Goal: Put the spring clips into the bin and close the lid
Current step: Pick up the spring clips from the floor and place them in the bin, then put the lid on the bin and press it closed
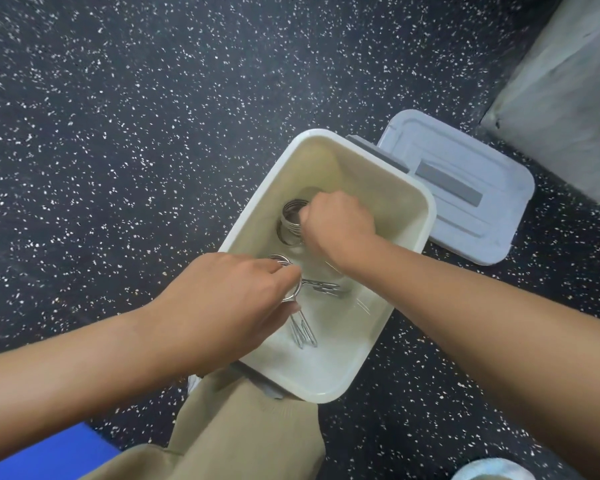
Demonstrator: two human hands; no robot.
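Both your hands are down in the cream bin (pixel 409 202) — left hand (pixel 222 299) and right hand (pixel 336 223) each gripping spring clips (pixel 291 220) — while the grey lid (pixel 465 174) lies beside it on the speckled floor (pixel 153 116).

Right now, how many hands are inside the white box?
2. The left hand holds a bunch of metal clips at the near end of the box; the right hand grips another bunch farther in.

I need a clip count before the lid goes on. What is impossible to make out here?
- Head view: the right hand covers part of its clip bundle; count unreadable.
- The left hand hides part of the clips it holds.
- The bin overlaps one lid corner.
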